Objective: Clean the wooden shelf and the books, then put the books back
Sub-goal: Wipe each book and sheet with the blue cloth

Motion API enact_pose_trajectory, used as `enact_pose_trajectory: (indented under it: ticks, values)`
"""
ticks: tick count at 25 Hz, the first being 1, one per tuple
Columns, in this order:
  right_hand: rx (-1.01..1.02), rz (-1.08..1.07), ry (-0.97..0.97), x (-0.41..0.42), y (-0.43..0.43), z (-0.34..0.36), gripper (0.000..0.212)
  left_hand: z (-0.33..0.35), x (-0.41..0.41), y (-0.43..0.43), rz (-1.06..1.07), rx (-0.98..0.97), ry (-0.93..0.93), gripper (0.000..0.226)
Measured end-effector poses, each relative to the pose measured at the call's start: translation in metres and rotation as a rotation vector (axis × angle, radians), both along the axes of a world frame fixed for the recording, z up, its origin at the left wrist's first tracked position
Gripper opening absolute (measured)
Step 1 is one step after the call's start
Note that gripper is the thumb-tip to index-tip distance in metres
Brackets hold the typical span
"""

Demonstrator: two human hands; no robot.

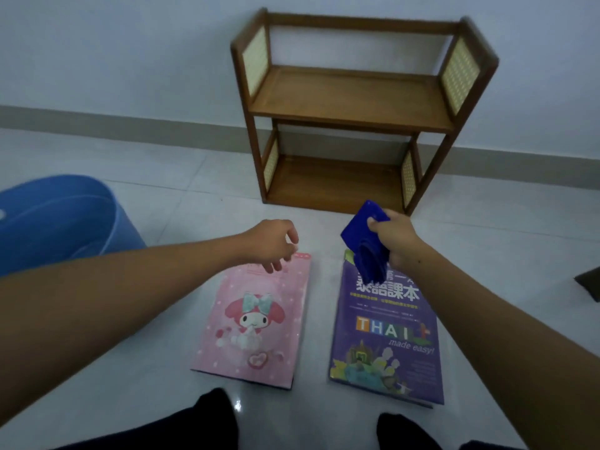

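The right hand (394,237) grips a folded blue cloth (367,251), thumb on top and fingers curled under, so that the loose folds hang down over the far end of the purple book (386,336); the cloth looks held ready for wiping rather than pressed to anything. The right arm reaches forward, wrist raised above the cover. The left hand (272,245) holds nothing: its fingers hang loosely curled, tips pointing down at the far edge of the pink book (256,319) (whether they touch the cover cannot be told). That forearm stretches in from the left, low over the floor.

Both books lie flat, face up and side by side on the tiled floor (168,203), apart from each other and within easy reach, likely laid out this way so that each cover can be wiped. Beyond them the wooden shelf (350,102) stands against the wall with both of its boards bare, so the books are not yet back. A blue tub (58,222) sits to the left
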State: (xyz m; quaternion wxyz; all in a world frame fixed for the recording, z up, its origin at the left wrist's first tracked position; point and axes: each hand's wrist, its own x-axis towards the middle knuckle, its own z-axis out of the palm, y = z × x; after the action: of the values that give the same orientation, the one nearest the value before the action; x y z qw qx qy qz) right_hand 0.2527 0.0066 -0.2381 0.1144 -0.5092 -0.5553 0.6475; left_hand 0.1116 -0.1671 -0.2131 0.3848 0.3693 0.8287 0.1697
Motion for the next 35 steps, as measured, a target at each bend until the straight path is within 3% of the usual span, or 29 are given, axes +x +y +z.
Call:
enact_pose_trajectory:
  ticks: [3, 6, 11, 15, 19, 22, 25, 30, 35]
  values:
    - [-0.057, 0.125, -0.016, -0.020, -0.039, -0.010, 0.033, 0.016, -0.014, -0.030, 0.010, 0.017, 0.031, 0.017]
    - [0.038, 0.275, -0.059, -0.038, -0.074, -0.021, 0.028, 0.009, -0.022, -0.065, 0.081, 0.033, 0.072, 0.020]
    - [0.454, 0.541, -0.099, -0.051, -0.117, -0.039, 0.034, -0.038, -0.033, -0.112, 0.102, 0.035, 0.292, 0.028]
    - [0.664, 0.735, -0.111, -0.053, -0.141, -0.068, 0.051, -0.079, -0.032, -0.144, 0.145, -0.068, 0.260, 0.049]
    - [0.871, 1.249, -0.512, -0.046, -0.162, -0.105, 0.062, -0.103, -0.025, -0.160, 0.049, -0.181, 0.174, 0.073]
    - [1.051, 1.306, -0.516, -0.051, -0.162, -0.121, 0.059, -0.121, -0.024, -0.168, -0.079, -0.265, 0.178, 0.094]
    - [1.038, 1.301, -0.504, -0.059, -0.158, -0.135, 0.058, -0.133, -0.022, -0.175, -0.127, -0.290, 0.216, 0.107]
    - [1.073, 1.124, -0.555, -0.074, -0.169, -0.152, 0.056, -0.140, -0.021, -0.182, -0.160, -0.253, 0.262, 0.106]
    - [1.117, 1.355, -0.532, -0.098, -0.172, -0.146, 0.058, -0.145, -0.019, -0.184, -0.119, -0.212, 0.276, 0.105]
